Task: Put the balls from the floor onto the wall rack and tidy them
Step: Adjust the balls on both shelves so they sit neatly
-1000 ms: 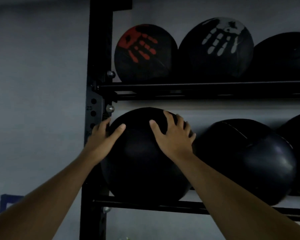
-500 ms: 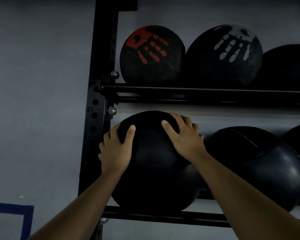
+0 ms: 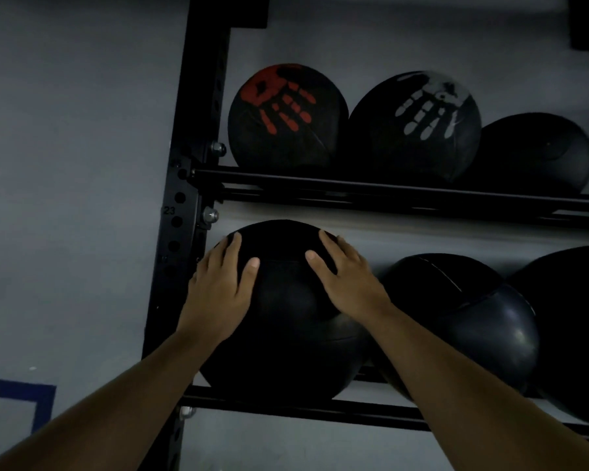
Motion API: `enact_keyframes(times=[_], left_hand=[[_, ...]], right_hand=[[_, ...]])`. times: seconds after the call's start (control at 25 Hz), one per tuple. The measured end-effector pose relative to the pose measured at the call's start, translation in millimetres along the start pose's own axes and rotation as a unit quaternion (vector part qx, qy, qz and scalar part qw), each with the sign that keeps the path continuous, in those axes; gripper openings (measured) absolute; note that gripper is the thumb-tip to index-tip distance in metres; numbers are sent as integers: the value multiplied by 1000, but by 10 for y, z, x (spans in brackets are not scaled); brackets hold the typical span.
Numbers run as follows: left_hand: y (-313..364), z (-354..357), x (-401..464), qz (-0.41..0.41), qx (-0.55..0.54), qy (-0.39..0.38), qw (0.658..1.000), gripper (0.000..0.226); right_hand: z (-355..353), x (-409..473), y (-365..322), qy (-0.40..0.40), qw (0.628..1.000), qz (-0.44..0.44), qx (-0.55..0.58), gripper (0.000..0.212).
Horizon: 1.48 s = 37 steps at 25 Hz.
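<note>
A large black ball (image 3: 286,334) rests at the left end of the lower shelf of the black wall rack (image 3: 286,407). My left hand (image 3: 221,287) lies flat on its upper left side, fingers spread. My right hand (image 3: 351,277) presses its upper right side the same way. A second black ball (image 3: 473,321) sits just to the right, touching it, and a third (image 3: 578,328) is partly cut off at the right edge.
The upper shelf (image 3: 388,190) carries a ball with a red handprint (image 3: 286,117), one with a white handprint (image 3: 419,124) and a plain black ball (image 3: 541,151). The rack's upright post (image 3: 184,205) stands against a grey wall. A blue outline (image 3: 17,399) shows at lower left.
Both hands have slid a little toward the top of the ball and closer together. The ball sits slightly deeper on the lower shelf. The view has shifted left.
</note>
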State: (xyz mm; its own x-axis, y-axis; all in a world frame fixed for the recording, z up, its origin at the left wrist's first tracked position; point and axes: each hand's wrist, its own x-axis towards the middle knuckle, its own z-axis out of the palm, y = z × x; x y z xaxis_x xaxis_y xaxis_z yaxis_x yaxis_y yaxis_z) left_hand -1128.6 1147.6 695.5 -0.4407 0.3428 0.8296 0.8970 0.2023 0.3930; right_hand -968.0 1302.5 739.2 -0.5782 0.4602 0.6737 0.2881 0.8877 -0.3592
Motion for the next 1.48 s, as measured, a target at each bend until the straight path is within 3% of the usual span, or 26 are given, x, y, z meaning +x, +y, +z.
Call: enact_keyframes(times=[0.12,0.2,0.32,0.6,0.88,1.04,1.24,1.48], left_hand=[[300,-118,50,107,95,10,990,53],[585,-137,144,202,186,-12,961,42],[1239,3,285,279,271,-68,919,43],[2774,589,522,319,317,-85,889,42],[3776,999,884,372,304,-23,877,39],[4128,1170,1268,354,273,22,895,42],[4515,1550,1654,211,82,-3,974,55],[4898,2072,2023,160,10,39,986,63]], right_hand=[[-371,-45,131,-16,998,-17,-58,67],[-647,-70,256,4,993,-21,-112,63],[-1190,-148,534,33,991,-13,-126,54],[-2490,-313,1422,65,986,-9,-150,34],[-3363,-218,2116,131,977,0,-171,29],[-3671,10,2318,186,965,4,-187,30],[-3940,378,2585,236,950,50,-196,48],[-4081,945,2882,212,974,54,-64,71]])
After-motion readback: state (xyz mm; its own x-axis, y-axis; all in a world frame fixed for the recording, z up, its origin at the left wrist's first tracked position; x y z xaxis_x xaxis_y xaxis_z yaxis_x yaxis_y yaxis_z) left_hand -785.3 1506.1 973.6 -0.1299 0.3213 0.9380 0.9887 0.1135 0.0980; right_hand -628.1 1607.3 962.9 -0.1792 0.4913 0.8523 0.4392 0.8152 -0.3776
